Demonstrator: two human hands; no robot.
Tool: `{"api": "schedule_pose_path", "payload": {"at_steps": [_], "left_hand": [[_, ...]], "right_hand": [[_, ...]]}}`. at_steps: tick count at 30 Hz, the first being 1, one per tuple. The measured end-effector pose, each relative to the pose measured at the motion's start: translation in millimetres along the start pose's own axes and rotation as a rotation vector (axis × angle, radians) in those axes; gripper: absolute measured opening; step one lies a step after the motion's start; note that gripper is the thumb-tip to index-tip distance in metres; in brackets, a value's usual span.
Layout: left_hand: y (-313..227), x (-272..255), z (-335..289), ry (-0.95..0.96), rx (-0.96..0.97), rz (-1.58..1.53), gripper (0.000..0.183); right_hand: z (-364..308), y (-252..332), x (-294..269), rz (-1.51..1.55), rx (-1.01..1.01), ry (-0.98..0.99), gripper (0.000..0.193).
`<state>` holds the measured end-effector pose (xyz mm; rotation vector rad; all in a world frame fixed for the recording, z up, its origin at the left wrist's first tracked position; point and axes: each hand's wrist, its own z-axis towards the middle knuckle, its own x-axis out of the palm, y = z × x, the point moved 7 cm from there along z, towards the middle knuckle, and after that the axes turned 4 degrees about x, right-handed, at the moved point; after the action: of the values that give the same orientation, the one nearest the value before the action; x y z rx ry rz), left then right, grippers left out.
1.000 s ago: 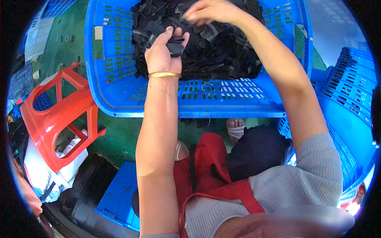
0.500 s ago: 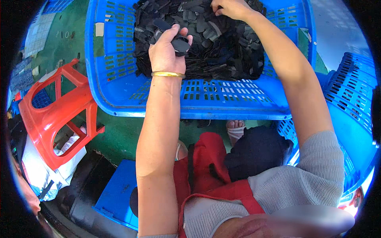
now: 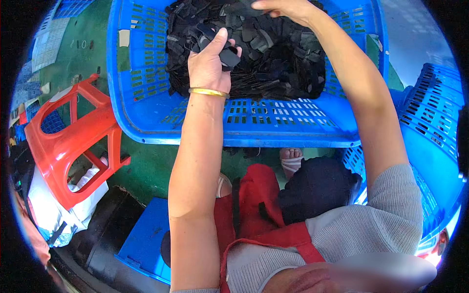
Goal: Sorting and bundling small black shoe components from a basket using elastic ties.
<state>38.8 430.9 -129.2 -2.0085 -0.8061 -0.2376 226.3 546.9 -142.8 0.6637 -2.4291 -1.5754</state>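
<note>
"Well, how were the hands?"

"Left hand [image 3: 207, 63] curled partway around several flat black pieces [image 3: 229, 58]; right hand [image 3: 288, 9] hung loosely bent over the pile [image 3: 264, 41], its hold impossible to tell."

"What risked going wrong?"

"Slippage, I judged: the held pieces fanned out unevenly."

"Containers?"

"The slotted blue basket [image 3: 273, 139] held the pile beneath both hands."

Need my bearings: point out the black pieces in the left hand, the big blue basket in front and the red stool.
Black pieces [image 3: 229, 57], head view: flat face of one piece held in the left hand [image 3: 206, 68].
Blue basket [image 3: 273, 141], head view: its near rim.
Red stool [image 3: 66, 146], head view: panel between two openings.
</note>
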Motion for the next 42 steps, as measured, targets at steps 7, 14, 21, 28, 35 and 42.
{"api": "schedule_pose_path", "payload": {"at_steps": [7,14,21,28,35,42], "left_hand": [[-12.5,-4.5,4.5,0.144,0.152,0.11,0.021],[-6.6,-3.9,2.9,-0.064,0.048,-0.064,0.014],[-7.7,-11.1,1.9,-0.028,0.04,-0.014,0.018],[-2.3,1.0,0.1,0.035,0.014,0.046,0.018],[-5.9,-3.4,0.6,0.007,0.026,0.079,0.017],[-5.7,-10.5,0.4,-0.033,0.024,0.112,0.017]], "right_hand": [[-24.5,25.0,104.3,-0.047,-0.069,0.239,0.023],[9.9,-20.8,3.3,-1.213,-0.49,-0.003,0.035],[-11.8,-26.2,-14.7,-1.287,-0.211,0.032,0.029],[-20.2,-33.0,-27.9,-0.043,0.12,-0.019,0.03],[2.9,-42.1,-32.9,-0.458,-0.11,-0.045,0.032],[6.4,-76.8,-11.4,-0.961,0.183,-0.392,0.051]]}}
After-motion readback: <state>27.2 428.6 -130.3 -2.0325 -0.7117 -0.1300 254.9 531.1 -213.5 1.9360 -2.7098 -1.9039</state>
